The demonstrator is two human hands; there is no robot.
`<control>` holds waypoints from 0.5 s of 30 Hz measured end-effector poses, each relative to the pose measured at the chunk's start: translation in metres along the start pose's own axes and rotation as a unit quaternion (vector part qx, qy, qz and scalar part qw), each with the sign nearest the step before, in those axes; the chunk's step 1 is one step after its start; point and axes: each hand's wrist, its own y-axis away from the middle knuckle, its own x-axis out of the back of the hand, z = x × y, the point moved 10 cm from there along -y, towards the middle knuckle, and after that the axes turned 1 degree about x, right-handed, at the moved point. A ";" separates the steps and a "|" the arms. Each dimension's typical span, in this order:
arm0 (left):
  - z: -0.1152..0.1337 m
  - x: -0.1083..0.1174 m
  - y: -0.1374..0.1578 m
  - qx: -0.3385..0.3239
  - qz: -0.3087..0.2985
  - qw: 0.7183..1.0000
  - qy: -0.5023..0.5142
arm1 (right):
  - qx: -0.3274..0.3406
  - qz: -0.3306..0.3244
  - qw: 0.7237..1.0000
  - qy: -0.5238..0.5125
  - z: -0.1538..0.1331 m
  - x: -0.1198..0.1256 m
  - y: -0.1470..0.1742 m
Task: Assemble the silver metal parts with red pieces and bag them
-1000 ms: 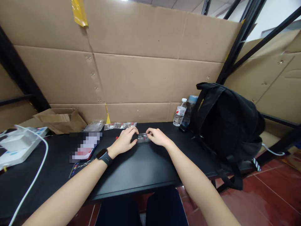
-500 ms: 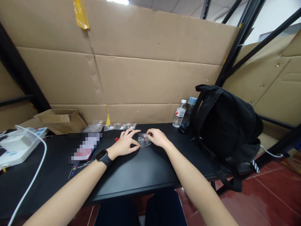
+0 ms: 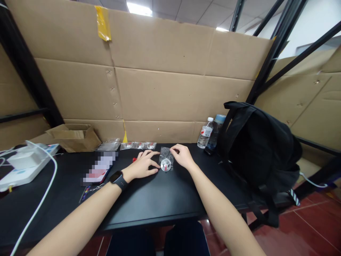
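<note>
A small clear plastic bag (image 3: 164, 152) is on the black tabletop in front of me, with a round silvery disc (image 3: 165, 165) bearing a red mark at its near end. The fingers of my right hand (image 3: 183, 156) are pinched at the bag's upper right edge. My left hand (image 3: 142, 165) rests on the table, fingers spread, its index and thumb tips close to the bag's left edge. Whether they touch it, I cannot tell. A small red object (image 3: 134, 159) shows partly behind my left hand; the rest of it is hidden.
Along the cardboard back wall lie several similar bagged discs (image 3: 139, 145) and a stack of clear bags (image 3: 109, 144). To the left are a phone (image 3: 102, 167), an open cardboard box (image 3: 77, 138) and a power strip (image 3: 29, 170). Bottles (image 3: 205, 133) and a black backpack (image 3: 261, 149) occupy the right.
The bag has turned so that it stretches away from me, and its disc now shows plainly at the near end. My right hand stays at its edge; the left remains spread beside it.
</note>
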 end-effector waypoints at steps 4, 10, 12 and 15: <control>-0.002 -0.004 0.000 0.000 -0.005 1.000 -0.001 | -0.011 0.026 0.999 -0.016 0.006 0.004 0.000; -0.002 -0.002 -0.001 -0.001 0.002 1.000 0.010 | -0.046 0.076 0.995 -0.055 0.014 0.017 0.000; -0.001 0.005 -0.002 0.000 0.021 1.000 0.015 | -0.053 0.095 0.991 -0.078 0.016 0.021 -0.001; -0.001 0.020 -0.002 0.009 0.070 0.997 0.013 | -0.072 0.118 0.981 -0.134 0.022 0.023 -0.001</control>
